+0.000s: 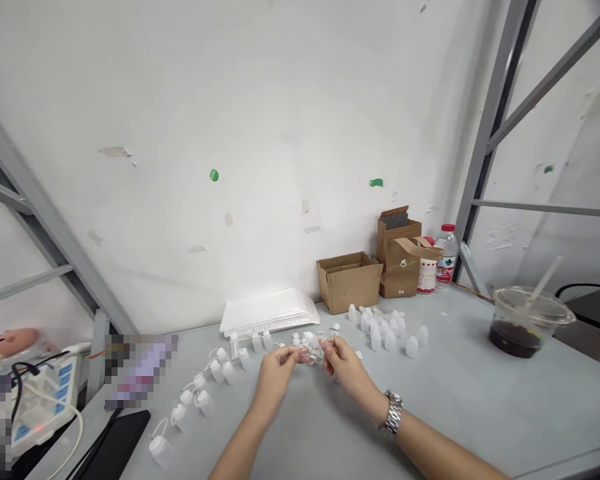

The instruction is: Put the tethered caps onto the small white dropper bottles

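Observation:
My left hand [279, 368] is closed in a pinch, fingertips at the edge of a heap of small white plastic caps [307, 338]. My right hand [344, 362], with a metal watch [392, 414] on the wrist, is also closed, thumb against fingers, just right of it. White bits show between the two hands, but what each pinch holds is too small to make out. Left of my hands stand several small translucent bottles with looped caps [229, 372]. To the right is a group of small bottles without caps [389, 339].
A stack of white sheets [265, 310] lies by the wall, with an open cardboard box [350, 285] beside it. Further right stand a brown paper bag [399, 267], a water bottle [447, 257] and a drink cup [520, 333]. A black phone [113, 447] and power strip [47, 407] lie left.

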The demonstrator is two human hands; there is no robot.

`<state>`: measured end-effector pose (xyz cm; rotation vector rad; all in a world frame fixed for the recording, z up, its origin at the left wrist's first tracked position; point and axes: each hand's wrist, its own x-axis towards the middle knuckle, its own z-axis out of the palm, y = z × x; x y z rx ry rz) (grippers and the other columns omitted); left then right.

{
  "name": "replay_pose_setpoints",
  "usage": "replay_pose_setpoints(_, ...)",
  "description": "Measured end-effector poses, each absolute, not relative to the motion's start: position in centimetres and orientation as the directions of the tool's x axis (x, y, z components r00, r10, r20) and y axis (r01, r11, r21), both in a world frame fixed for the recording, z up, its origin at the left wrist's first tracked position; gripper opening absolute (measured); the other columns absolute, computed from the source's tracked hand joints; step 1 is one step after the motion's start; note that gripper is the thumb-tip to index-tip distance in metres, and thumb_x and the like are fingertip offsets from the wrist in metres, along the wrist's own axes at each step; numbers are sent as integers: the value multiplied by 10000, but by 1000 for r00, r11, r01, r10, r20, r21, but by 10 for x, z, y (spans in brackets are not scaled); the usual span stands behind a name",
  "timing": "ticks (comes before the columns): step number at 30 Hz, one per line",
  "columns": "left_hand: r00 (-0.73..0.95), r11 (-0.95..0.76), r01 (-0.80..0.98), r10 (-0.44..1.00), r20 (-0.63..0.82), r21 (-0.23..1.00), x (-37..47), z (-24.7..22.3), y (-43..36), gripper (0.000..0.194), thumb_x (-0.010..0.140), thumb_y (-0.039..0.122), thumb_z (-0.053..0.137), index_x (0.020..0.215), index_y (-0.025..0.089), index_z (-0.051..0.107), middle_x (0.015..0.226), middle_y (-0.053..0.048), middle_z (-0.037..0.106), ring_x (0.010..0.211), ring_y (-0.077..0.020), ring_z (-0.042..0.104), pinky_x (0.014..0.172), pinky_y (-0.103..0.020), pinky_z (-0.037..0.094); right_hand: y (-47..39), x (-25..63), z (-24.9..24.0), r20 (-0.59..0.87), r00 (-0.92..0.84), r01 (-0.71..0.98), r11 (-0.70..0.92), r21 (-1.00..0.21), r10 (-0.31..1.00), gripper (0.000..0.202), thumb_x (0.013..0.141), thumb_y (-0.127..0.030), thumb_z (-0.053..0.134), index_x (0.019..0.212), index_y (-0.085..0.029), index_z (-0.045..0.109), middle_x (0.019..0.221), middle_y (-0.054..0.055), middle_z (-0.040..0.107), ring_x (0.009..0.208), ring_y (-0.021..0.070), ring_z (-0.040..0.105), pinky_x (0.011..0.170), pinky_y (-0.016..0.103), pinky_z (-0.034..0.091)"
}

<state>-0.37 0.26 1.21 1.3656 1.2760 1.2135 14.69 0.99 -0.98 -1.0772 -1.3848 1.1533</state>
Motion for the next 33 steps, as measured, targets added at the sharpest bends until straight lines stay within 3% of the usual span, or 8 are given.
replay_pose_setpoints(6,-86,-133,162,985,148,978,2,14,-5,214,682,369,617,745,192,720,713,-57,729,753,-251,643,771,-355,443,7,147,-7,214,-29,63,216,-974,976,299,803,-507,436,745,-214,437,580,-40,456,543,153,446,528,275,350)
replay_pose_setpoints(11,-174,-133,-226,980,94,965,-3,14,0,278,689,363,628,881,170,680,936,-94,712,887,-243,643,882,-378,414,3,148,-2,243,-87,90,250,-964,966,278,819,-471,437,711,-215,422,563,-48,443,529,143,436,526,265,359)
replay_pose_setpoints(16,-54,-43,-540,998,16,841,-12,18,1,352,727,269,610,1071,197,582,1095,-106,653,1032,-241,584,929,-363,366,-9,146,-1,314,-207,322,368,-872,926,227,835,-400,462,720,-205,478,662,-5,521,653,172,460,630,294,370)
replay_pose_setpoints(23,68,47,-526,998,-13,849,-10,21,-3,450,719,268,621,1149,166,536,1008,-135,684,980,-246,601,866,-347,388,-11,147,-2,375,-162,344,408,-845,913,220,862,-382,422,769,-202,506,739,14,576,699,181,475,666,304,374)
replay_pose_setpoints(33,85,30,-502,996,15,864,-10,21,-3,392,733,301,609,1097,161,564,993,-133,690,986,-244,596,866,-347,379,-13,146,-1,351,-161,355,386,-851,922,217,860,-385,431,749,-210,495,728,11,569,715,189,468,679,310,372)
